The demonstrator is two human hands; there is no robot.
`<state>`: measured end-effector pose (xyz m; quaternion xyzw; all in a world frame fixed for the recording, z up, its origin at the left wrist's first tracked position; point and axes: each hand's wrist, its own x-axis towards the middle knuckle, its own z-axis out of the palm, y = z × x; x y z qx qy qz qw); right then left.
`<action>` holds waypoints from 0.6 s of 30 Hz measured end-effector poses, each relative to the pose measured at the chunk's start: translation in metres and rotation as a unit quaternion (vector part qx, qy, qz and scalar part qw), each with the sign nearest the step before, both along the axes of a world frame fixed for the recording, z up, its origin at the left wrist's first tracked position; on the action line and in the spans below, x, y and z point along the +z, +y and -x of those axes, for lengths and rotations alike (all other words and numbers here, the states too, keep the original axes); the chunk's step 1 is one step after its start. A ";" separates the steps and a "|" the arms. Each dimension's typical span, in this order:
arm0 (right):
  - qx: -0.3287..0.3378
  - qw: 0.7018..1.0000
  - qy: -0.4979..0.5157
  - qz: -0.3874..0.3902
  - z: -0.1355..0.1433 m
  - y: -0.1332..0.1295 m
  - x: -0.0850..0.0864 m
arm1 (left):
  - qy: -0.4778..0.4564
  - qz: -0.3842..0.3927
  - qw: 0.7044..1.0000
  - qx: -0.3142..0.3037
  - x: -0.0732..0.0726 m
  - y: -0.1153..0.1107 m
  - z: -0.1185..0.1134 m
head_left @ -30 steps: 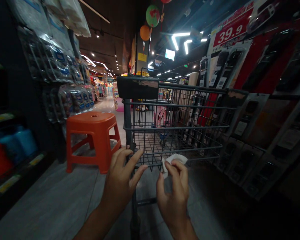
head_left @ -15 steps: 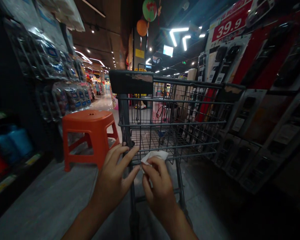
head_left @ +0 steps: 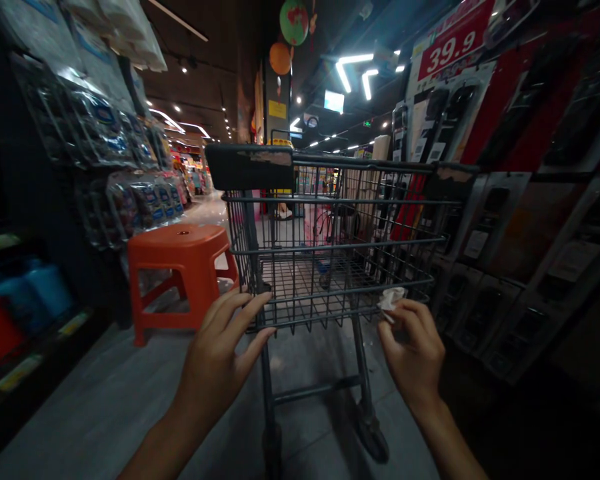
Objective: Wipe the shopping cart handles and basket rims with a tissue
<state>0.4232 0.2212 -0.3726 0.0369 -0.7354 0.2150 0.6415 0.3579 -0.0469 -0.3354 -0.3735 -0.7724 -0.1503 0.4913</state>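
A dark wire shopping cart stands in front of me, its basket end facing my hands. My right hand pinches a crumpled white tissue between thumb and fingers, at the lower right of the basket wires. Whether the tissue touches the wire I cannot tell. My left hand is at the basket's lower left corner, thumb and fingers apart with nothing between them. Its fingertips are at the left post, and contact with it is unclear.
An orange plastic stool stands on the floor left of the cart. Packaged goods hang on a rack at left, and more on a red-backed display at right. A pink item shows through the basket wires.
My right hand has moved right with the tissue, from near my left hand to the basket's right side. The left hand stays near the left corner. The view has shifted slightly.
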 end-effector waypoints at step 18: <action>0.095 0.986 -0.060 0.121 -0.001 -0.039 -0.002 | -0.016 -0.018 1.000 0.012 0.000 0.002 -0.004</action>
